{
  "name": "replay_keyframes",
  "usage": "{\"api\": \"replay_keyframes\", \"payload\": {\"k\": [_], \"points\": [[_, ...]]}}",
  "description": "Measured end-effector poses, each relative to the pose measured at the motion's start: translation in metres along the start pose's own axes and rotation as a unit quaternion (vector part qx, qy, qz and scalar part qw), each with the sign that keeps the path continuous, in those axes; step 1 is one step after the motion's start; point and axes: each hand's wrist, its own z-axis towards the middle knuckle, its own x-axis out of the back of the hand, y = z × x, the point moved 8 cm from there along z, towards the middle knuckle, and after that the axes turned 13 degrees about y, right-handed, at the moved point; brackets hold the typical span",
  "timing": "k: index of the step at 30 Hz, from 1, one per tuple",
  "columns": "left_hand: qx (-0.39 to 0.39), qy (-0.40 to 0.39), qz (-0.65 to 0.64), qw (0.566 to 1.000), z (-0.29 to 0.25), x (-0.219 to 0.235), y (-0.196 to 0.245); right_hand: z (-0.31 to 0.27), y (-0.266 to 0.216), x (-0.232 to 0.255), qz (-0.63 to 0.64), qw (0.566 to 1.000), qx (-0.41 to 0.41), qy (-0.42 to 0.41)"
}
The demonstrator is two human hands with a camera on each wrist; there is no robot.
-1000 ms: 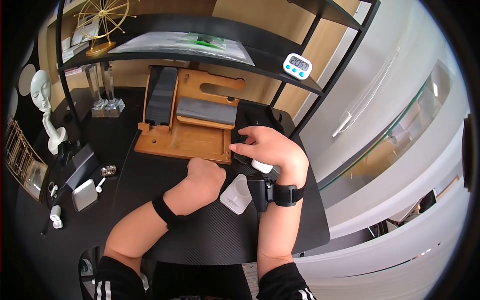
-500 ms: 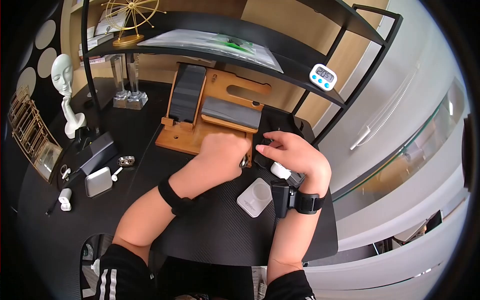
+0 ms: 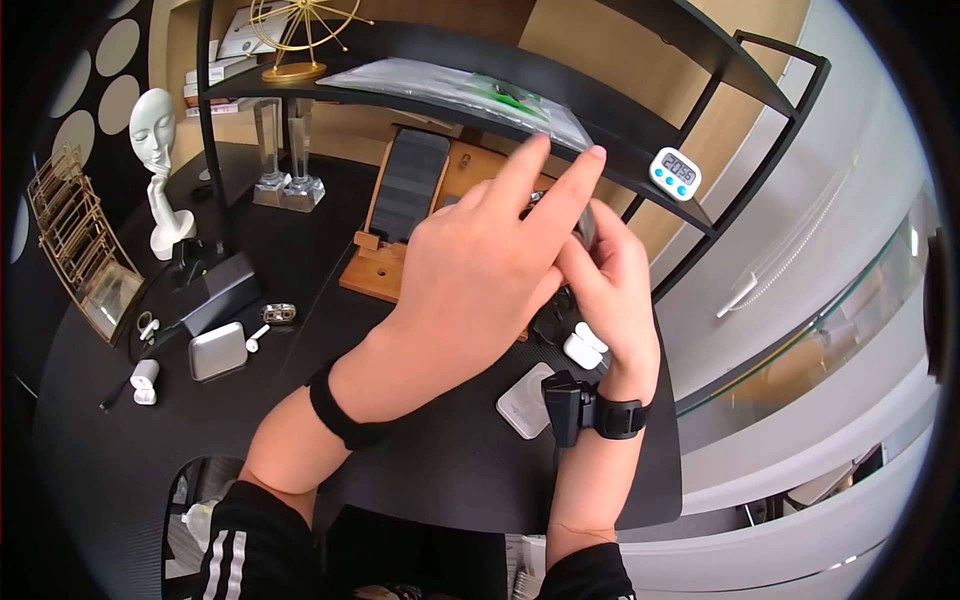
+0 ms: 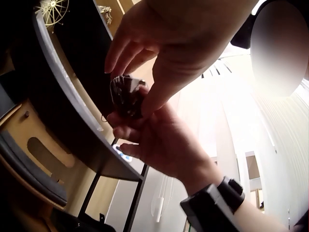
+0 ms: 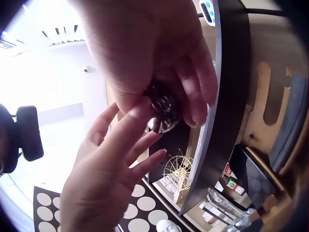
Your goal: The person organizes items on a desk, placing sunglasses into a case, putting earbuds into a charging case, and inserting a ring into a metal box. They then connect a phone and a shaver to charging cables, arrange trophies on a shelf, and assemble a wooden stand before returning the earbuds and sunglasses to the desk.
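Both hands meet above the desk around a small dark glossy rounded object (image 4: 128, 96) with shiny highlights; its exact kind I cannot tell. My left hand (image 3: 465, 270) pinches it between thumb and fingers, while in the head view two of its fingers stretch up and away. From the other side, my right hand (image 3: 622, 290) holds the object with curled fingers and thumb. In the right wrist view the object (image 5: 164, 108) sits between the two thumbs and the right fingers. The left hand hides most of it in the head view.
Behind the hands stands a wooden stand (image 3: 375, 275) with a phone (image 3: 410, 180). Near the right forearm lie a white earbud case (image 3: 584, 347) and a white flat pad (image 3: 523, 402). A shelf with a timer (image 3: 675, 174) runs above. Leftward are a silver tin (image 3: 218, 352) and a statuette (image 3: 160, 170).
My left hand rises from beside the wooden stand and moves right to meet the right hand at the dark object. The head view has shifted, so the desk appears further right.
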Motion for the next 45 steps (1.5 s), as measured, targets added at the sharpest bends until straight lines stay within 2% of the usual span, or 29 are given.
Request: {"api": "replay_keyframes", "payload": {"k": [2,5,6,7,8,10,12,13,14,16,22,23,26,28,31,32,34,36,38,39,42,44,45], "points": [[0.039,-0.059,-0.01,0.997,0.009,0.017,0.003,0.001,-0.006,0.006,0.0,0.999,-0.033,0.03],[0.079,-0.108,-0.01,0.991,0.013,0.031,-0.008,0.005,-0.011,0.022,0.036,0.991,0.033,0.124],[0.092,-0.134,0.0,0.987,0.012,0.031,-0.014,0.007,-0.013,0.025,0.034,0.991,0.038,0.127],[0.089,-0.23,0.045,0.968,-0.001,0.034,-0.033,0.008,-0.015,0.034,0.096,0.978,0.042,0.178],[0.059,-0.281,0.075,0.955,-0.01,0.035,-0.042,0.007,-0.015,0.045,0.157,0.961,0.043,0.225],[0.048,-0.408,0.134,0.902,-0.04,0.042,-0.077,0.006,-0.013,0.059,0.22,0.929,0.022,0.298],[0.056,-0.565,0.275,0.776,-0.077,0.052,-0.119,0.006,-0.006,0.068,0.305,0.898,0.019,0.315],[0.066,-0.593,0.306,0.742,-0.096,0.06,-0.141,0.004,-0.006,0.071,0.342,0.877,0.031,0.336],[0.082,-0.61,0.337,0.713,-0.109,0.066,-0.155,0.002,-0.005,0.07,0.343,0.875,0.03,0.341],[0.066,-0.6,0.357,0.713,-0.12,0.071,-0.164,-0.009,-0.001,0.085,0.352,0.812,0.043,0.464],[0.091,-0.575,0.325,0.745,-0.142,0.066,-0.19,-0.015,-0.013,0.1,0.343,0.806,0.088,0.473],[0.116,-0.589,0.312,0.737,-0.148,0.065,-0.195,-0.013,-0.015,0.101,0.334,0.816,0.094,0.463],[0.131,-0.543,0.308,0.77,-0.148,0.064,-0.201,-0.008,-0.015,0.103,0.331,0.829,0.095,0.441],[0.134,-0.545,0.301,0.771,-0.15,0.061,-0.203,-0.005,-0.015,0.101,0.335,0.837,0.076,0.426],[0.138,-0.466,0.284,0.827,-0.133,0.063,-0.192,-0.001,-0.011,0.099,0.31,0.864,0.055,0.394],[0.135,-0.467,0.285,0.826,-0.126,0.06,-0.184,0.001,-0.011,0.096,0.299,0.875,0.049,0.377],[0.306,-0.375,0.12,0.867,-0.102,0.055,-0.173,0.003,-0.014,0.091,0.317,0.878,0.03,0.358],[0.343,-0.257,-0.103,0.897,-0.09,0.038,-0.171,0.005,-0.016,0.086,0.333,0.881,0.012,0.336],[0.336,-0.167,-0.193,0.907,-0.055,0.028,-0.14,0.007,-0.014,0.076,0.389,0.873,-0.037,0.291],[0.381,-0.113,-0.225,0.89,-0.043,0.023,-0.127,0.009,-0.011,0.073,0.396,0.877,-0.048,0.27],[0.431,0.013,-0.403,0.807,-0.016,0.009,-0.102,0.01,-0.011,0.063,0.382,0.893,-0.095,0.217],[0.44,0.08,-0.451,0.772,-0.007,0.001,-0.093,0.009,-0.014,0.057,0.347,0.915,-0.064,0.194],[0.432,0.096,-0.455,0.773,-0.002,-0.003,-0.09,0.01,-0.017,0.055,0.325,0.925,-0.06,0.189]]}}
